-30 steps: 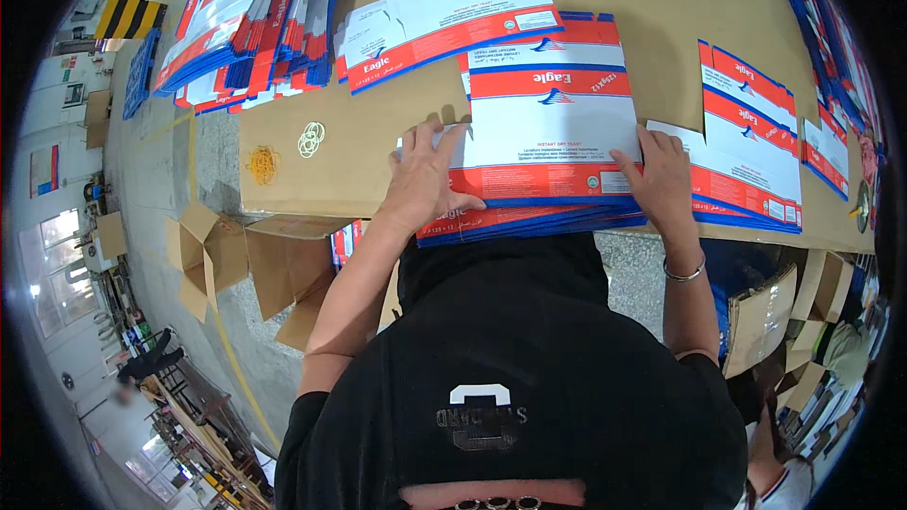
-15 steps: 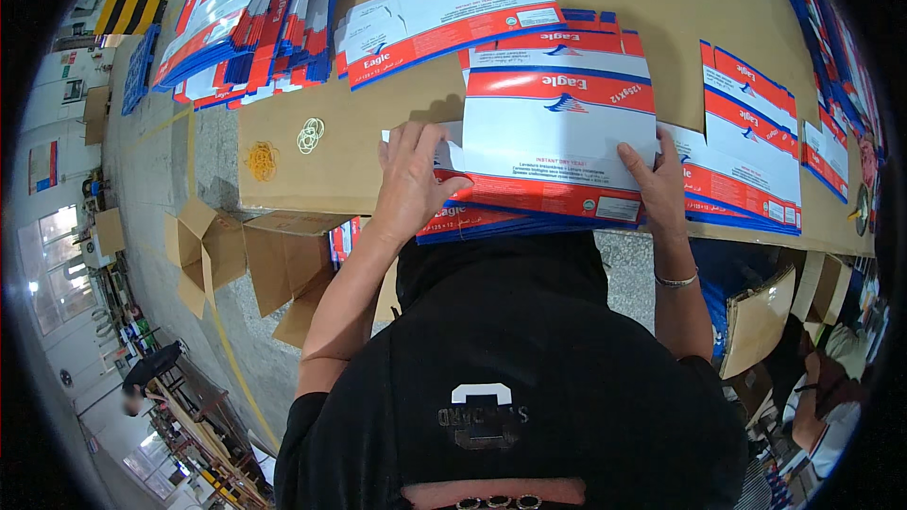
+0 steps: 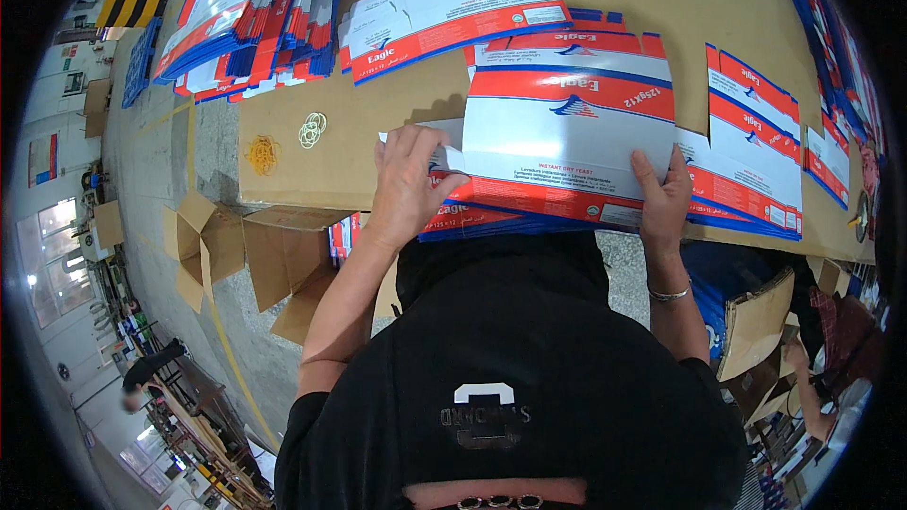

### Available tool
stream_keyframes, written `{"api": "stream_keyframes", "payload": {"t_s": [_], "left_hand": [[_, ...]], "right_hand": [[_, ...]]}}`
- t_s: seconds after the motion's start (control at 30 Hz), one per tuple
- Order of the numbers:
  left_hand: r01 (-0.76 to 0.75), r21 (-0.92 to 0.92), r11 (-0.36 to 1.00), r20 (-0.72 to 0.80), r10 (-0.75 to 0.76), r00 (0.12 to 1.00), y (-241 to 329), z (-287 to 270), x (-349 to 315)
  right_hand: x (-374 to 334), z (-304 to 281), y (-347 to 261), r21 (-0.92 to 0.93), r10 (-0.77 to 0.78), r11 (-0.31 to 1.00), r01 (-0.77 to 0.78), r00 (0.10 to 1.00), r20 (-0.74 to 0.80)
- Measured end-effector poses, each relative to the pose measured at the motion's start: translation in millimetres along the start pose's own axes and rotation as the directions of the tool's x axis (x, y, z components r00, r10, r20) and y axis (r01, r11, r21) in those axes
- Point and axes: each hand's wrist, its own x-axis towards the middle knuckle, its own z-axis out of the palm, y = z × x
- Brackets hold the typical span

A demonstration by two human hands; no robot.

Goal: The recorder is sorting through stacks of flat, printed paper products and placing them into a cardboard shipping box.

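Shifted rightward, one flattened printed carton [image 3: 567, 137] — left hand [image 3: 406, 184] gripping its left side, right hand [image 3: 665, 194] pinching its right edge — partly hides a carton stack [image 3: 515, 227]; yellow rubber bands [image 3: 262, 156] lie leftward.

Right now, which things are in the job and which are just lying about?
In use: left hand, right hand, flat carton between them, carton stack beneath.

Apparently lying about: yellow bands, pale bands (both untouched), open cardboard box, striped panel.
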Motion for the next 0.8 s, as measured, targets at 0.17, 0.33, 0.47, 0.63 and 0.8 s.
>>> {"api": "stream_keyframes", "payload": {"t_s": [0.17,0.33,0.47,0.63,0.8], "left_hand": [[0.030,-0.001,1.000,-0.038,-0.030,0.999,-2,-12,1],[-0.039,0.037,0.999,-0.116,0.043,0.992,1,-14,0],[-0.094,0.050,0.994,-0.138,0.100,0.985,0,-10,-1],[-0.123,0.033,0.992,-0.139,0.126,0.982,2,-6,1],[-0.083,0.009,0.997,-0.092,0.083,0.992,3,-12,3]], "right_hand": [[-18,2,-3,-0.135,-0.135,0.983,0.123,0.987,-0.088],[-22,0,-9,-0.223,-0.256,0.947,0.230,0.962,-0.094],[-17,-3,-6,-0.183,-0.271,0.950,0.255,0.960,-0.069],[-16,-8,-11,-0.173,-0.253,0.957,0.234,0.962,-0.102],[-11,-1,-15,-0.063,-0.182,0.982,0.178,0.981,-0.065]]}}
